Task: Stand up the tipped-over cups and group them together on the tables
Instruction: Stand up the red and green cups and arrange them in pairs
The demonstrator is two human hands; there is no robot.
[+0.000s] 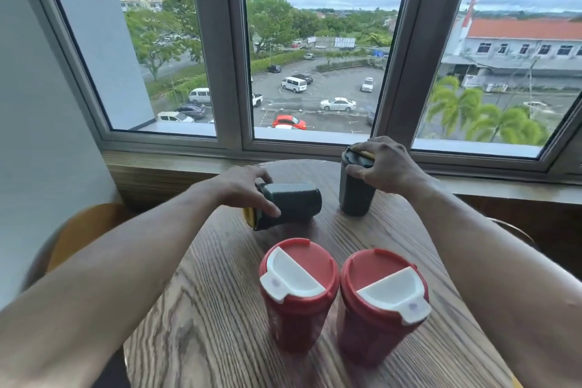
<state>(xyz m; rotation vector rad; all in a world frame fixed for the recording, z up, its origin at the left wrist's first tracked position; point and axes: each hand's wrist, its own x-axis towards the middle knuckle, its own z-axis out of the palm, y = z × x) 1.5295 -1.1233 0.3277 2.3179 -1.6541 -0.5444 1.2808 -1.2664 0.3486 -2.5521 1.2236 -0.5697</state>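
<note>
Two red cups with red-and-white lids stand upright side by side near me, the left red cup point(297, 293) and the right red cup point(381, 305). Farther back, a dark green cup point(294, 205) lies on its side, its yellow-edged lid pointing left. My left hand point(244, 187) grips its lid end from above. A second dark green cup point(356, 195) stands upright to its right. My right hand point(385, 164) is closed over its lid.
The cups are on a round wooden table point(220, 309) pushed against a wooden sill under a large window point(315, 142). A yellow chair point(85, 230) stands at the left, and another chair edge point(516, 231) shows at the right.
</note>
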